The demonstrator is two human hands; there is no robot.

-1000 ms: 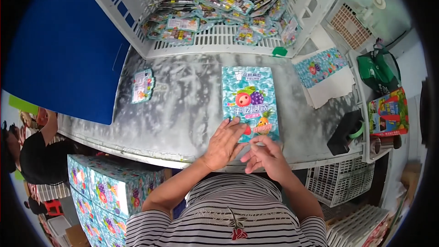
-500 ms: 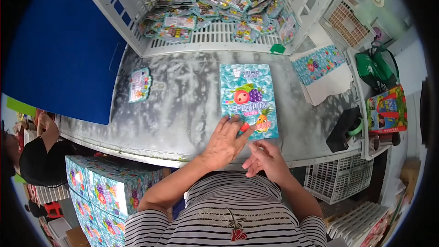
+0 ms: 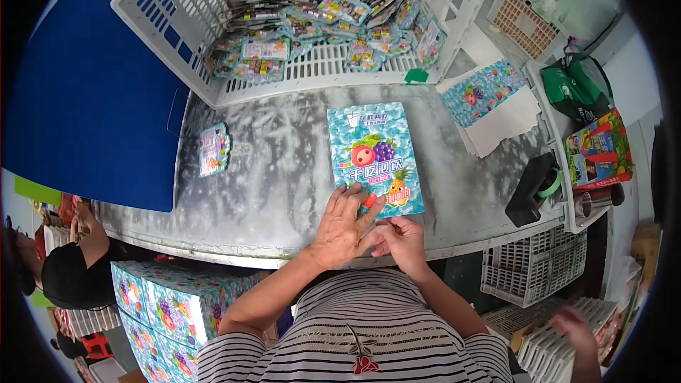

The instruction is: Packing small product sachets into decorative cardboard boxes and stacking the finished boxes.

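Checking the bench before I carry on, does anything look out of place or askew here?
One small packet lies alone on the grey table, apart from the heap in the white crate. The teal box under both hands sits slightly askew.

A grey mottled bench carries a teal fruit-printed flat box, a small packet, a white crate and stacked flat boxes.

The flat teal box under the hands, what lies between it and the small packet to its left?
Bare grey tabletop separates the teal box and the small packet, per the head view.
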